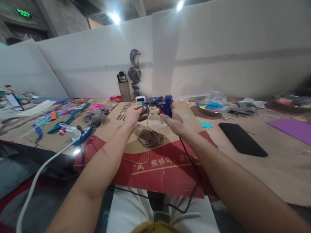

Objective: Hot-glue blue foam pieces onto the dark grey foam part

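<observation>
My right hand (173, 120) is closed around the handle of a blue hot glue gun (165, 105), whose nozzle points left. Opposite it, my left hand (134, 116) pinches a small dark grey piece (145, 112) with grey yarn on it, close to the nozzle. A strand of yarn runs down from this piece to a loose coil of grey yarn (152, 138). That coil lies on a flattened red and tan cardboard sheet (160, 174) under my hands. From the glue gun a black cord (191, 158) hangs down over the cardboard edge.
At right lies a black phone (243, 139), with a purple sheet (291, 129) beyond. A grey-brown bottle (124, 89) stands by the white partition, beside hanging dark crescent shapes (134, 69). Left are grey yarn (96, 117), a blue power strip (84, 135) and its white cable (46, 163).
</observation>
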Demonstrator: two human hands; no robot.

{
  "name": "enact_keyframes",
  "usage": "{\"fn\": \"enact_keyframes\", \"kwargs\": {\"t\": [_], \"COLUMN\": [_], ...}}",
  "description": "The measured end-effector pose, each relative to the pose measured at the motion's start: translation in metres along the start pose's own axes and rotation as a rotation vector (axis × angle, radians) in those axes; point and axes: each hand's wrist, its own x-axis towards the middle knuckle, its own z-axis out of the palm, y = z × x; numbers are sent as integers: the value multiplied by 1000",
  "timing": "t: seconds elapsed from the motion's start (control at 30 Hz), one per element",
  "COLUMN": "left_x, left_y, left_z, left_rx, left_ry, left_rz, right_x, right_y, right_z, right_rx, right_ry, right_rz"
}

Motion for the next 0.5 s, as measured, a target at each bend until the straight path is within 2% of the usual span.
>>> {"fn": "enact_keyframes", "kwargs": {"t": [0.13,0.5], "left_x": [-1,-4], "left_y": [0,-1], "left_z": [1,4], "left_rx": [1,28], "left_ry": [-9,13], "left_rz": [0,17], "right_x": [-1,-2], "right_y": [-5,8], "right_z": [-1,9], "right_rx": [-125,-71], "right_ry": [14,-35], "right_rz": [4,-66]}}
